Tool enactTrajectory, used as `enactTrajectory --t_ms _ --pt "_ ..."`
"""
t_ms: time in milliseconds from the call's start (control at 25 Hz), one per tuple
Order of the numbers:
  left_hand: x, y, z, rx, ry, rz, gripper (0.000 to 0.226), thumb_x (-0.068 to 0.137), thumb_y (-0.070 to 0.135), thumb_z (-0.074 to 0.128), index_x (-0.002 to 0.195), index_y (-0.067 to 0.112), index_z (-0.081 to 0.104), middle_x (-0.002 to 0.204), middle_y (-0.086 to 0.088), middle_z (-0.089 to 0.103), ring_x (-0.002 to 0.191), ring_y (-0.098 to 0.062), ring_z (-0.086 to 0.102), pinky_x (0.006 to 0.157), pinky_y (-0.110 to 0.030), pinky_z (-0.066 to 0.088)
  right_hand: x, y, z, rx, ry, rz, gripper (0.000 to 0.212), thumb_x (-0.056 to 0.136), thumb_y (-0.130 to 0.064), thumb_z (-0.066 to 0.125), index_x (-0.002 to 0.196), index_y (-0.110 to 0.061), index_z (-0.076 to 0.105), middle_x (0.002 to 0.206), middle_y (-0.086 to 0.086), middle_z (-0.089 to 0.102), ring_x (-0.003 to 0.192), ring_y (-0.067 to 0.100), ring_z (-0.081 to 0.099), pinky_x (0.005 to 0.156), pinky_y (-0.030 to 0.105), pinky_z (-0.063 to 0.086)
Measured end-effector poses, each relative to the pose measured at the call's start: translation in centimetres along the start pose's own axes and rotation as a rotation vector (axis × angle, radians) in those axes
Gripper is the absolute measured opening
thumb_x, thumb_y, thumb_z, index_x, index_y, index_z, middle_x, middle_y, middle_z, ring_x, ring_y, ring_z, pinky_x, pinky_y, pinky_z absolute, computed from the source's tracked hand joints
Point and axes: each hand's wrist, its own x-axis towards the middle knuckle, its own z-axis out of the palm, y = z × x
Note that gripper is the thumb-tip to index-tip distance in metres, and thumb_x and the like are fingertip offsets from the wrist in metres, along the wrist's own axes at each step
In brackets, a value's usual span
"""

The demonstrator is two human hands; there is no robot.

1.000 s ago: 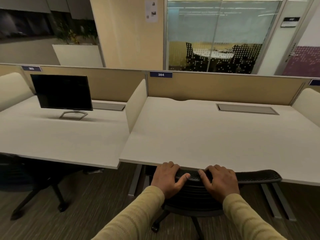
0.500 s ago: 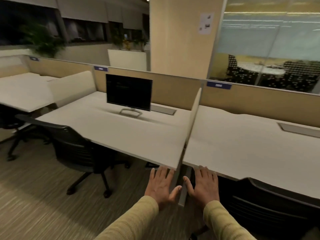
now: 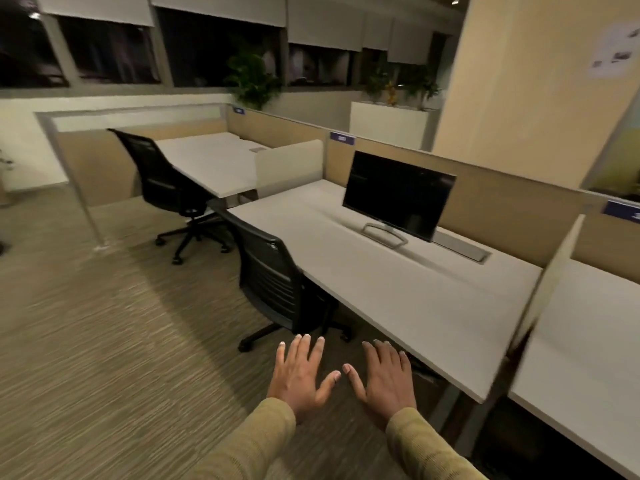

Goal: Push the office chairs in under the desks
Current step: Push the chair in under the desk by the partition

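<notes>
A black mesh office chair (image 3: 277,285) stands at the white desk (image 3: 398,289) that carries a monitor, its back outside the desk's front edge. Another black chair (image 3: 162,181) stands farther left at a second white desk (image 3: 214,161), turned partly away from it. My left hand (image 3: 301,375) and my right hand (image 3: 384,379) are held out flat with fingers spread, palms down, just short of the nearer chair. Neither hand touches anything. Both sleeves are tan.
A dark monitor (image 3: 394,195) stands on the nearer desk. Beige partitions (image 3: 502,188) run behind the desks, with a short divider (image 3: 287,164) between them. A third desk (image 3: 581,368) lies at right. Striped carpet (image 3: 104,341) spreads to the left. Planters sit by the windows.
My hands let go of the chair at the right desk. The view has swung left, and both open hands now hover near the chair at the monitor desk.
</notes>
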Motion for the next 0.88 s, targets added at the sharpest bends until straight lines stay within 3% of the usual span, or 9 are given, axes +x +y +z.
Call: enactTrajectory --t_ms 120,320,680,880 --pt "1.4 -5.1 -0.5 0.029 0.013 -0.107 0.08 0.095 0.07 0.019 0.161 0.025 0.01 0.167 -0.007 0.015 0.155 -0.022 0.005 0.123 -0.049 -0.003 4.5 -4.5 2.0 0.032 -0.027 -0.109 0.091 0.084 -0.078 0.0 0.151 -0.025 0.031 0.158 0.003 0.033 0.148 0.024 0.022 0.121 0.048 0.014" --pt "5.7 -11.6 -1.8 0.068 0.023 -0.219 0.09 0.086 0.075 0.005 0.16 0.024 0.015 0.165 -0.007 0.02 0.154 -0.022 0.011 0.123 -0.049 0.0 12.4 -9.9 4.3 0.064 -0.084 -0.25 0.087 0.089 -0.075 0.006 0.15 -0.021 0.033 0.156 0.005 0.036 0.147 0.026 0.026 0.118 0.046 0.024" --pt "13.6 -19.9 -3.6 0.062 0.057 -0.4 0.076 0.097 0.066 0.026 0.159 0.023 0.019 0.164 -0.01 0.023 0.153 -0.028 0.015 0.124 -0.051 0.003 24.2 -15.9 6.8 0.109 -0.134 -0.408 0.089 0.087 -0.078 0.002 0.143 -0.022 0.04 0.146 0.005 0.045 0.139 0.028 0.036 0.111 0.046 0.035" --pt "15.6 -24.8 -4.2 0.056 0.084 -0.495 0.075 0.098 0.066 0.027 0.158 0.021 0.023 0.163 -0.01 0.027 0.151 -0.027 0.02 0.123 -0.051 0.009 28.9 -20.1 8.0 0.076 -0.174 -0.478 0.08 0.091 -0.074 0.012 0.143 -0.02 0.038 0.145 0.007 0.044 0.139 0.028 0.035 0.11 0.047 0.036"
